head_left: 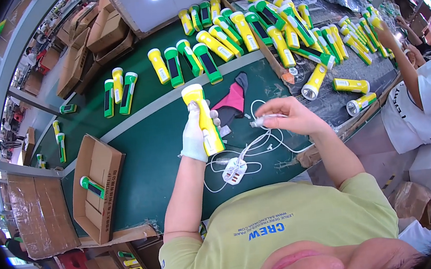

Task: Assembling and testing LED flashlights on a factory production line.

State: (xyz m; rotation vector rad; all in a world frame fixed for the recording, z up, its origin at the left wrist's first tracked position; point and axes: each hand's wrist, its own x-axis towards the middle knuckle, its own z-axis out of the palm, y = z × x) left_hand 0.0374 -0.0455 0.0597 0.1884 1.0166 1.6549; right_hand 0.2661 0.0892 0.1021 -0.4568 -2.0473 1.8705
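My left hand (193, 134), in a white glove, grips a yellow and green flashlight (208, 124), its white head tilted up and away from me. To the right, my bare right hand (290, 117) pinches the end of a white charging cable (257, 122); a gap separates it from the flashlight. The cable loops over the green table between my hands. Close to my body lies a white multi-port USB charger (234, 171) with several white cables around it. Past the flashlight rests a pink and dark grey cloth (232, 97).
Several flashlights (210, 64) stand along the green conveyor belt (141, 97). More crowd a cardboard-edged dark surface (321, 89) at right, where a co-worker's arm (392, 42) reaches in. An open cardboard box (93, 200) at left holds one flashlight. A white panel (175, 4) stands at the far side.
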